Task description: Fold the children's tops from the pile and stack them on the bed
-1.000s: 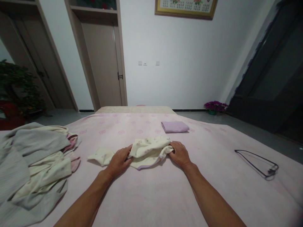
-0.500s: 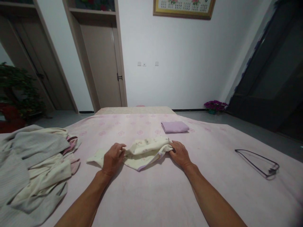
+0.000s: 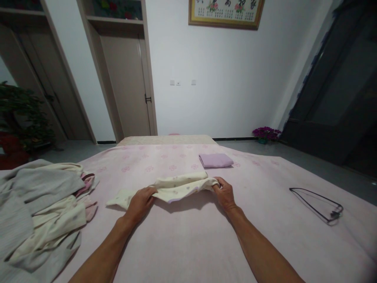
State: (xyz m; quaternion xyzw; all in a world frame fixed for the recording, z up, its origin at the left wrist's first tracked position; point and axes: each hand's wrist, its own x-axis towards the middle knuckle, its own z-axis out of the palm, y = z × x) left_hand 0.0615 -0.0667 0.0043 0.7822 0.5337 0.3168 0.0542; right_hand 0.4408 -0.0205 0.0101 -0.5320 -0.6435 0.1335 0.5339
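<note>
A cream cloth with small prints and a lilac edge stretches between my two hands, its kind of garment not plain. My left hand pinches it near its left part, and a loose flap spreads out beyond the wrist. At the other end my right hand has thumb and fingers closed on a corner. The near edge is lifted a little off the pink bedspread and casts a shadow. Just behind the cloth lies a folded lilac cloth, touched by neither hand.
A heap of grey, cream and pink clothes covers the bed's left side. On the right lies a thin black looped frame. Purple flowers stand on the floor by the far wall, and a leafy plant is at far left.
The cream cloth is pulled straighter and its near edge has risen off the bedspread. My left fingers have closed down on it. The camera view has tilted slightly up.
</note>
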